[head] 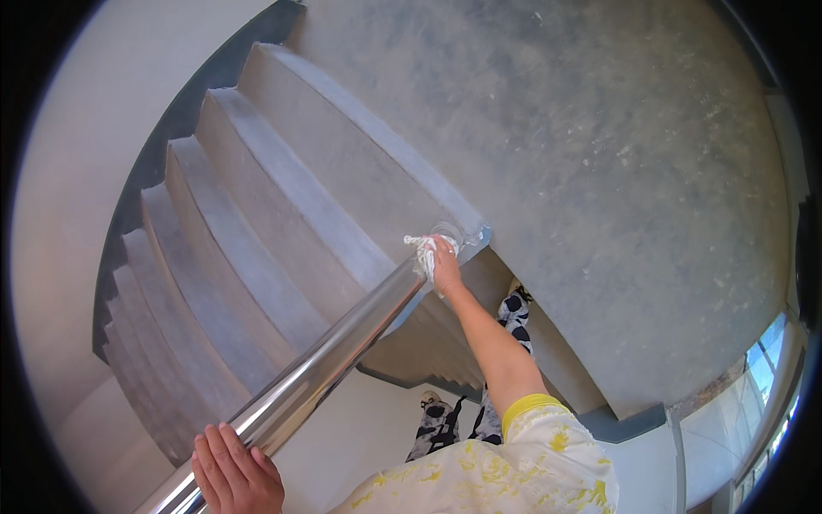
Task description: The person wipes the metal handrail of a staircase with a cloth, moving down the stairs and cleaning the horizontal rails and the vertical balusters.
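A shiny metal handrail (334,347) runs diagonally from the lower left up to the middle of the view. My right hand (444,262), arm stretched out, holds a white cloth (425,254) against the rail's upper end. Near the bottom left, my left hand (236,472) rests on the same rail with its fingers laid over the polished tube, and no cloth is seen in it. Just beyond the cloth, a round clear or shiny piece (447,229) shows beside the corner of the top step; what it is, I cannot tell.
Curved grey stairs (282,186) descend on the left beside a pale wall (70,160). A grey concrete floor (610,160) fills the upper right. Below the rail, more steps (437,340) show through an opening. Windows (767,360) stand at the far right.
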Demonstrator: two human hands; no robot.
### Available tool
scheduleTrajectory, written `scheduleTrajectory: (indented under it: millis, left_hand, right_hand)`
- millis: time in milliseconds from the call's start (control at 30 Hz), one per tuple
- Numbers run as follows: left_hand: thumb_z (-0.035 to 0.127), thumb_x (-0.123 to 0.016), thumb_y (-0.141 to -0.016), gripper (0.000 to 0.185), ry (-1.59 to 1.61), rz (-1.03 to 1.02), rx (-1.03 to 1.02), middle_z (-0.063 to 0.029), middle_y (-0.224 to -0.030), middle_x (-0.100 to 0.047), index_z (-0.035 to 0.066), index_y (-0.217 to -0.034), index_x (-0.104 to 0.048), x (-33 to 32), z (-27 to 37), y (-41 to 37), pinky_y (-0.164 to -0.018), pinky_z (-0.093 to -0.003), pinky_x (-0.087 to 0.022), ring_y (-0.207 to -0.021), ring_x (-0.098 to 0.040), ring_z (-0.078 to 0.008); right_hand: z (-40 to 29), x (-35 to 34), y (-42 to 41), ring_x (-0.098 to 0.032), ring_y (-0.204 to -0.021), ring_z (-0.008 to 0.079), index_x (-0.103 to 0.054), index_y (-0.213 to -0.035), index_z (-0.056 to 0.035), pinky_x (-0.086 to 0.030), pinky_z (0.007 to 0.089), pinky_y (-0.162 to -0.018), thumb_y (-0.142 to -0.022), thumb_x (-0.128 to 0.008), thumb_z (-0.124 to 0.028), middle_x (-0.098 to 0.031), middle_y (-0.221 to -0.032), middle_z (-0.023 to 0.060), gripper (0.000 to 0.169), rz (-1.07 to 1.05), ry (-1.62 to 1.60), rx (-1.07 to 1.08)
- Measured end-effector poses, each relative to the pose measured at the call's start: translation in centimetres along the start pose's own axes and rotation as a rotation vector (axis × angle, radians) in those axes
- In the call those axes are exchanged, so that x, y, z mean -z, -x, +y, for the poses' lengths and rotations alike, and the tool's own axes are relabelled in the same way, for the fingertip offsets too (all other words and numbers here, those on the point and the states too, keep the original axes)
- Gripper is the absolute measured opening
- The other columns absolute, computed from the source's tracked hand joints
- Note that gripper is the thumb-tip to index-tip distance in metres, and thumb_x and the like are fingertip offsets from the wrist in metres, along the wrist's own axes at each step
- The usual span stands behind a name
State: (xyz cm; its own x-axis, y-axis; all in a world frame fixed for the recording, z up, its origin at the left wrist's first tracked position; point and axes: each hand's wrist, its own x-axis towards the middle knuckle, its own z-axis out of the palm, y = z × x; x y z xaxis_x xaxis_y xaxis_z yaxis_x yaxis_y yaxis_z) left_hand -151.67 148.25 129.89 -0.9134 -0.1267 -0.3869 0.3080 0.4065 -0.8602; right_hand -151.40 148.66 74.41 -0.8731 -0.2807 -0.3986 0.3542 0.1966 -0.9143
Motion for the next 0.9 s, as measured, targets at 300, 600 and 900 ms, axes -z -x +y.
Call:
scheduleTrajectory:
  millis: [300,600,900]
  left_hand:
    - [0.016,-0.048,-0.092,0.029,0.076,0.139,0.021,-0.0173,-0.107,-0.062,-0.005,-0.107,-0.062,-0.8,0.0,-0.1,-0.097,-0.0424,-0.045,-0.105,-0.058,-0.0326]
    - [0.024,-0.054,-0.088,0.030,0.013,0.293,-0.032,-0.0184,-0.092,-0.059,-0.005,-0.092,-0.061,-1.2,-1.4,-0.3,-0.093,-0.0405,-0.041,-0.092,-0.055,-0.0313]
    - [0.021,-0.049,-0.084,0.025,0.032,0.493,0.017,-0.0177,-0.078,-0.059,0.000,-0.080,-0.062,-3.0,-1.1,0.1,-0.087,-0.0432,-0.041,-0.081,-0.056,-0.0316]
  right_hand:
    - [-20.4,2.6,8.6,-0.053,-0.109,0.0338,-0.059,-0.108,-0.0025,-0.032,0.0454,-0.104,-0.094,-0.046,-0.030,-0.061,-0.107,0.0148,0.034,0.070,-0.196,0.322]
    - [-31.7,4.8,12.9,-0.053,-0.105,0.0368,-0.059,-0.109,0.0011,-0.038,0.0437,-0.094,-0.098,-0.043,-0.030,-0.060,-0.109,0.0182,0.036,-0.039,-0.181,0.467]
    - [-35.2,6.7,13.9,-0.051,-0.106,0.0395,-0.058,-0.112,0.0018,-0.038,0.0435,-0.095,-0.100,-0.036,-0.029,-0.058,-0.111,0.0223,0.040,-0.187,-0.093,0.506]
